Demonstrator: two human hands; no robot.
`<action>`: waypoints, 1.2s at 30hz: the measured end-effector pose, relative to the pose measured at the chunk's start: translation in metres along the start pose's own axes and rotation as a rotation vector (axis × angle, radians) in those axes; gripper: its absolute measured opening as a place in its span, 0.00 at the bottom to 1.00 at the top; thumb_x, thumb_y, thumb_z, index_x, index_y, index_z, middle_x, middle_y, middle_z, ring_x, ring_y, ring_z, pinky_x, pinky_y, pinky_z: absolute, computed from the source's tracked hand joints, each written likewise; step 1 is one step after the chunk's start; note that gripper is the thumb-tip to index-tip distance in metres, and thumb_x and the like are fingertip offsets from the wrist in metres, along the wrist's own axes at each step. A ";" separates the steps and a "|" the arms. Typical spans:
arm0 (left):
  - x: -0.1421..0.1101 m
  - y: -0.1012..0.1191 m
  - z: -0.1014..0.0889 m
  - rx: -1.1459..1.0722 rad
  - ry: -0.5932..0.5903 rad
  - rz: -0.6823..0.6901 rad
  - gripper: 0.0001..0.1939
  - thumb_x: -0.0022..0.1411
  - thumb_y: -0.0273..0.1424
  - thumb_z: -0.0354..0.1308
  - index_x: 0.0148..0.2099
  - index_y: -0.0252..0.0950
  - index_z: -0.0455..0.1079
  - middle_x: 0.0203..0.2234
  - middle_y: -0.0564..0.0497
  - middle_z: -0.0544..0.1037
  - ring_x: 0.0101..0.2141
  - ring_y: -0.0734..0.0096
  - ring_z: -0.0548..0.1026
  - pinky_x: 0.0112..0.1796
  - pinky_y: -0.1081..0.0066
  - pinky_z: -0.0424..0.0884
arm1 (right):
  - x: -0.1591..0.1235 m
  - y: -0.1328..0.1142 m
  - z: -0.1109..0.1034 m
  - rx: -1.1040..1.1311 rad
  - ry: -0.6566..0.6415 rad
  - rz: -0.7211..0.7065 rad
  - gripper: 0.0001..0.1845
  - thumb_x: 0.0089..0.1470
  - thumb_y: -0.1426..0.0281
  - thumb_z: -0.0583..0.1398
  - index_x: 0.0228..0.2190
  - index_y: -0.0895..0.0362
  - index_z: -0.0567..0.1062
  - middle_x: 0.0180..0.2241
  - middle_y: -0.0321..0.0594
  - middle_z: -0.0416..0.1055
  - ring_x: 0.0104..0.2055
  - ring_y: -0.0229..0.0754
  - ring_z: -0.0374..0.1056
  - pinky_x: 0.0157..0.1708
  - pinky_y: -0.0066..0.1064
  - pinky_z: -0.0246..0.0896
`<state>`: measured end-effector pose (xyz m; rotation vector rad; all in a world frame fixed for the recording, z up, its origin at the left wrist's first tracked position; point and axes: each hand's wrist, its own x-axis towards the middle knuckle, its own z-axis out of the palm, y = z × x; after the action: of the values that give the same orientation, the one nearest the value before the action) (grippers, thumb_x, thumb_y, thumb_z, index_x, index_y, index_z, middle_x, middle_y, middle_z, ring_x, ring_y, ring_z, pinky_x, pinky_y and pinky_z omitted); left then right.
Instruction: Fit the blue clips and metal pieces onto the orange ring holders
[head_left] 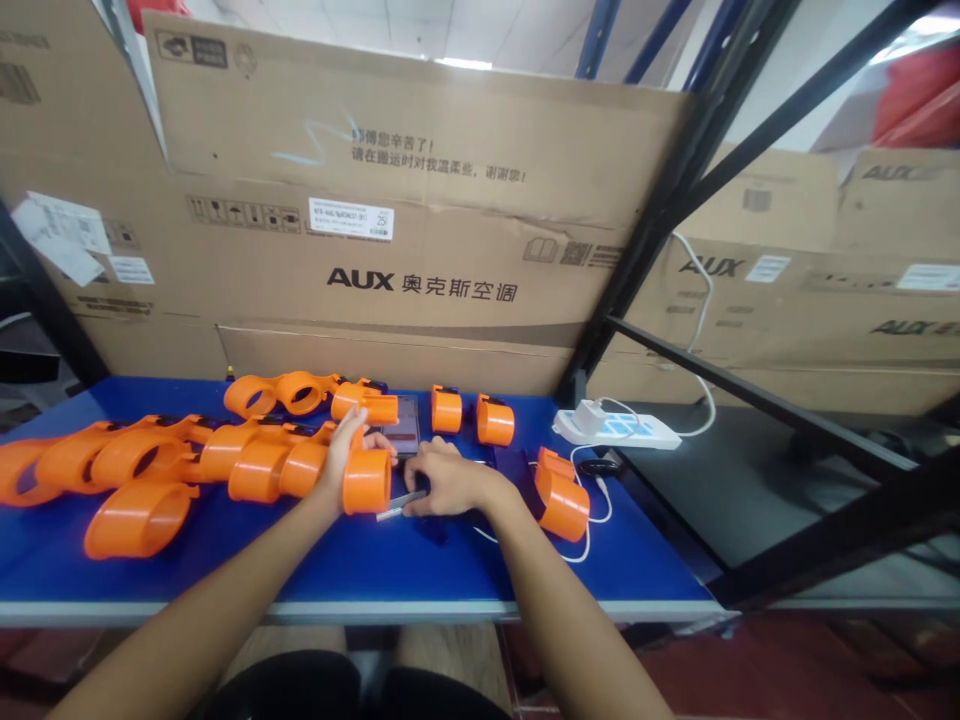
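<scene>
My left hand (342,462) is closed around an orange plastic piece with a short round cuff (367,482), held above the blue table. Just right of it, my right hand (450,480) has its fingers curled down over a thin silver-grey tool (401,504); its exact kind is too blurred to tell. Beyond my hands lies a phone (405,428) with its screen lit, partly covered by orange plastic. Rows of similar orange rings (251,462) lie to the left of my left hand.
Two orange rings (495,420) stand farther back, and another orange ring (562,500) lies at the right. A white power strip (619,428) with a plugged-in charger and cable is near the black rack post (645,235). Large cardboard boxes (420,220) wall off the back.
</scene>
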<state>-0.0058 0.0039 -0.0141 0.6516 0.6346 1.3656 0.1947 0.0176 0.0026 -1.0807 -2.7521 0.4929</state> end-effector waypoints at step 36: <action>0.003 -0.005 -0.010 0.101 -0.074 0.003 0.25 0.55 0.49 0.66 0.45 0.40 0.61 0.21 0.54 0.75 0.20 0.62 0.77 0.21 0.71 0.69 | 0.005 0.011 -0.008 0.574 0.407 -0.004 0.13 0.62 0.61 0.58 0.37 0.55 0.78 0.27 0.35 0.73 0.28 0.39 0.68 0.30 0.30 0.62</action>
<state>-0.0092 0.0071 -0.0244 0.7807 0.6463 1.3124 0.1997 0.0309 0.0064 -0.9014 -2.0700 0.8791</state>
